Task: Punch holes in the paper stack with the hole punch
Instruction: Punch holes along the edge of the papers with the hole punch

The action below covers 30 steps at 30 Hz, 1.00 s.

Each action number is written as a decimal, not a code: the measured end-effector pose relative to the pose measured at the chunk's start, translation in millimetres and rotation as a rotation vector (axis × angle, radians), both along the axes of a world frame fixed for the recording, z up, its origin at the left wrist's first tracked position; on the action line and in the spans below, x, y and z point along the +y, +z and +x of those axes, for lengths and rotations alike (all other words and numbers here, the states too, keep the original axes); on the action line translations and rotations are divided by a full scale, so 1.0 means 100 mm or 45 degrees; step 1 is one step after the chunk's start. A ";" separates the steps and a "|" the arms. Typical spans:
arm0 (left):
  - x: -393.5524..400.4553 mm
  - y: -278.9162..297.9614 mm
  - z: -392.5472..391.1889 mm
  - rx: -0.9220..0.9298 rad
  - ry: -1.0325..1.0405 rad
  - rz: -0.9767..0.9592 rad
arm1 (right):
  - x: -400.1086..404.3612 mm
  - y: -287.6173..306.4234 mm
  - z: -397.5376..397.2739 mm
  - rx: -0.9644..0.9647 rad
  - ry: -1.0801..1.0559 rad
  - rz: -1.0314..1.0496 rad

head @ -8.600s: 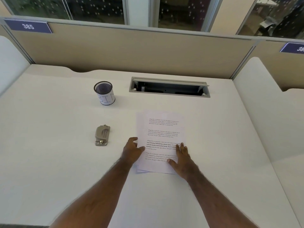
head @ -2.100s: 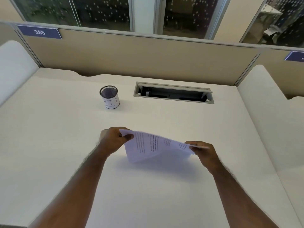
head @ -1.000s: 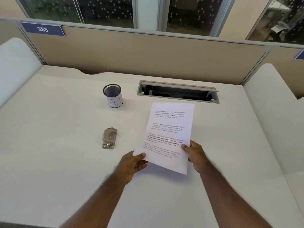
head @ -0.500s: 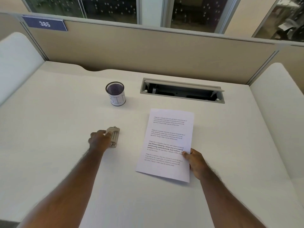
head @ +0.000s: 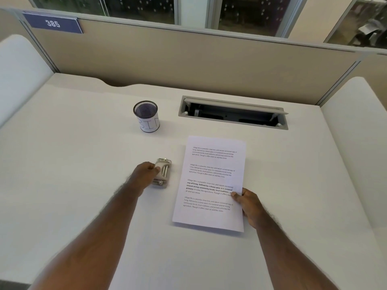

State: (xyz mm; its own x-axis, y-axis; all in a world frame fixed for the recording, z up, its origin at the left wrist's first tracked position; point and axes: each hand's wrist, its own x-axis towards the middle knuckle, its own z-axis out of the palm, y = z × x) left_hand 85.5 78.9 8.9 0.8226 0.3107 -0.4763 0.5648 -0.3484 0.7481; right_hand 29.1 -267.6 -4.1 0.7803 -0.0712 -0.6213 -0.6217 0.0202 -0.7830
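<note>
A white paper stack [head: 211, 181] with printed paragraphs lies flat on the desk, a little right of centre. My right hand [head: 248, 203] pinches its right edge, thumb on top of the sheet. Left of the stack sits a small beige metal hole punch [head: 163, 172], close to the paper's left edge but apart from it. My left hand [head: 145, 173] is closed around the punch's left side, with the thumb on its top lever.
A black mesh cup [head: 146, 116] with a white label stands behind the punch. An open cable tray [head: 232, 113] is recessed in the desk beyond the paper. A beige partition [head: 188, 61] closes the back, and white side dividers [head: 356, 126] flank the desk.
My left hand let go of the paper and took hold of the hole punch, sliding it right toward the stack. The paper went from held up to lying flat under my right hand.
</note>
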 end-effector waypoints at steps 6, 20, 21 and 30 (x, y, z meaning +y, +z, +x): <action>-0.26 -0.02 -0.02 0.013 -0.016 -0.119 | -0.02 -0.06 0.02 -0.004 0.002 0.011; -0.47 0.03 -0.03 0.015 -0.048 -0.153 | 0.00 -0.05 0.01 -0.032 -0.023 0.014; -0.48 0.03 -0.04 0.014 -0.055 -0.152 | 0.00 -0.05 0.01 -0.033 -0.016 0.013; -0.62 0.06 -0.04 0.029 -0.071 -0.170 | 0.01 -0.06 0.02 -0.037 0.010 -0.022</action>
State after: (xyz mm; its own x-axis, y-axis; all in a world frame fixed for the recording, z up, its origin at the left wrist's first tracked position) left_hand 81.2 16.7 15.4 0.8254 0.1974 -0.5289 0.5645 -0.2779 0.7772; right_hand 30.8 -266.5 -9.9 0.7985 -0.0758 -0.5972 -0.5988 0.0019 -0.8009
